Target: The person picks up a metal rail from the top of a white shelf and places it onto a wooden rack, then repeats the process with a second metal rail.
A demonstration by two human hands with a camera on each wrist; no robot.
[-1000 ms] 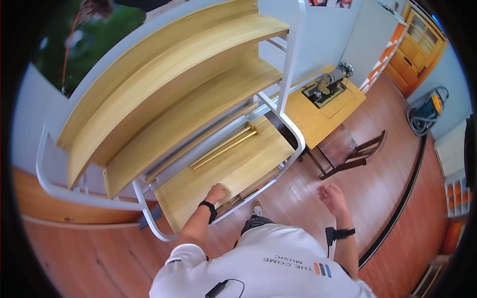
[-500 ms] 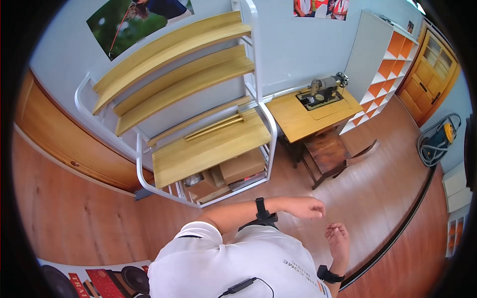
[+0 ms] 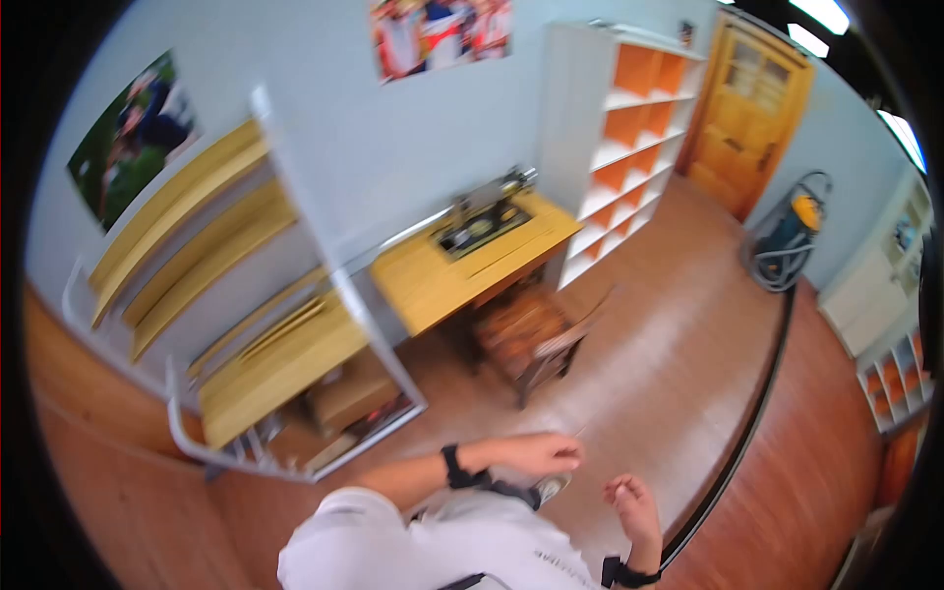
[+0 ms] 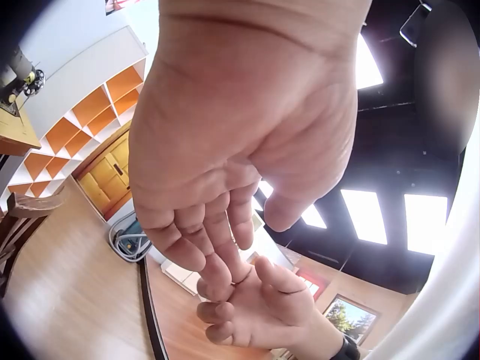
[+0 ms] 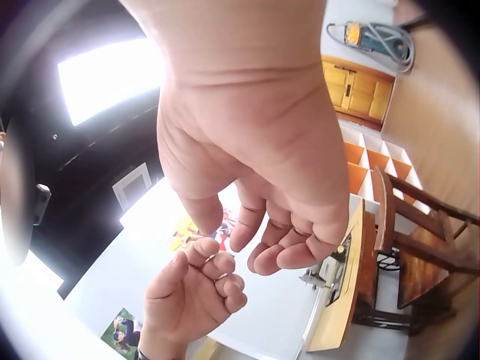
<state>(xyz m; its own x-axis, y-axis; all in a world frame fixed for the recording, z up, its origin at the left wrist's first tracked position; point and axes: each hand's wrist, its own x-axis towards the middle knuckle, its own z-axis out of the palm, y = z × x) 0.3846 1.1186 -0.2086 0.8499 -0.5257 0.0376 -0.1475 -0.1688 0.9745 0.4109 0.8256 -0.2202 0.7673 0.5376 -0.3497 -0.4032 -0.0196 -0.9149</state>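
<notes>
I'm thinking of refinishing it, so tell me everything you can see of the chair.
The chair is brown and looks wooden, with a patchy reddish seat and an open back of spaced rails. It stands upright on the floor, seat toward the sewing table, back away from it. Whether they touch is unclear.

Table (image 3: 477,261): smooth yellow wood, satin. Chair (image 3: 526,334): dark wood, seat glossy; floor (image 3: 629,324): reddish-brown, smooth, semi-gloss, wood-look. Shirt (image 3: 442,551): white cloth, matt; boxes (image 3: 354,393) under shelf (image 3: 285,369): matt brown cardboard, shelf board pale wood.
</notes>
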